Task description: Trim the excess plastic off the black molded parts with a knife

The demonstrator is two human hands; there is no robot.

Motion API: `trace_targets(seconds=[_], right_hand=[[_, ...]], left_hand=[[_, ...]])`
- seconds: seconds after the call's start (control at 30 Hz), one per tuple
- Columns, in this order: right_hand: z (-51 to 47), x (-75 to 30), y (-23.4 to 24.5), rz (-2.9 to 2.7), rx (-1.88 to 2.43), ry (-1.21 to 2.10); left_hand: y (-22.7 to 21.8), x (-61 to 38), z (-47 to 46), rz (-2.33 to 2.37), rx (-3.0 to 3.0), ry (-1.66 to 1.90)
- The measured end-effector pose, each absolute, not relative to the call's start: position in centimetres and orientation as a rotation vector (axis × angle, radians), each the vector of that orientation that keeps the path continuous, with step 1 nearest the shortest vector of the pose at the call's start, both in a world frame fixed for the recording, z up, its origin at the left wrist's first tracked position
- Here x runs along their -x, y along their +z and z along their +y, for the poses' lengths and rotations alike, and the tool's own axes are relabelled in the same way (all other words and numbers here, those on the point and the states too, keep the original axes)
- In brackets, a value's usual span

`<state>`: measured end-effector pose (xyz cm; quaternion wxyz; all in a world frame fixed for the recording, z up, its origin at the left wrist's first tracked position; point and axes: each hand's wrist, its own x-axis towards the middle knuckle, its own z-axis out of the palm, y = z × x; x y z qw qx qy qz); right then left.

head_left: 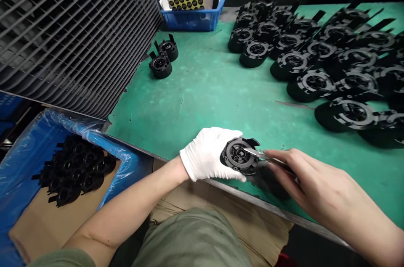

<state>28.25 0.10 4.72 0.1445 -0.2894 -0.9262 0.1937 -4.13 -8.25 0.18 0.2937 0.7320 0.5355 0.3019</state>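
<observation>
In a white glove, my left hand (pixel 210 155) wraps around a round black plastic housing (pixel 241 155) at the near edge of the green table. Its ringed, open face is turned up, and a black tab sticks out from the far side. Without a glove, my right hand (pixel 303 178) pinches a slim pointed metal tool (pixel 255 154). The tool's tip lies over the inner ring of the housing; whether it touches cannot be made out. It could be a knife or tweezers. Shadow darkens the table below the tool.
Many similar black housings (pixel 315 84) stand in rows on the right. Two more housings (pixel 160 66) sit at the back left beside a grey slatted rack (pixel 78 27). A blue bin (pixel 192 21) stands behind. Lower left, a plastic-lined blue crate (pixel 132 170) holds more housings on cardboard.
</observation>
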Motion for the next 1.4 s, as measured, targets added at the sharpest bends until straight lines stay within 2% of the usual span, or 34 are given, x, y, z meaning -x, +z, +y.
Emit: trace_targets(seconds=[0.33,0.57,0.97,1.23,1.4], right_hand=[[-1.9,-29.3,4.4,-2.639,0.9,0.705],[-2.1,-28.8,4.2,-2.672,0.65,0.403],[-0.6,-29.7,3.8,-2.668,0.703,0.371],[1.1,-30.6,4.3,-2.907,0.597,0.053],[2.4,-31.3,2.9,-2.909,0.549,0.14]], left_hand=[[-0.1,4.1,-8.2,1.414,-1.946,0.859],[0.2,3.9,-8.0,1.396,-1.894,0.886],[1.0,3.8,-8.0,1.366,-1.866,0.885],[0.8,3.8,-8.1,1.388,-1.858,0.891],[1.8,3.8,-7.8,1.363,-1.813,0.81]])
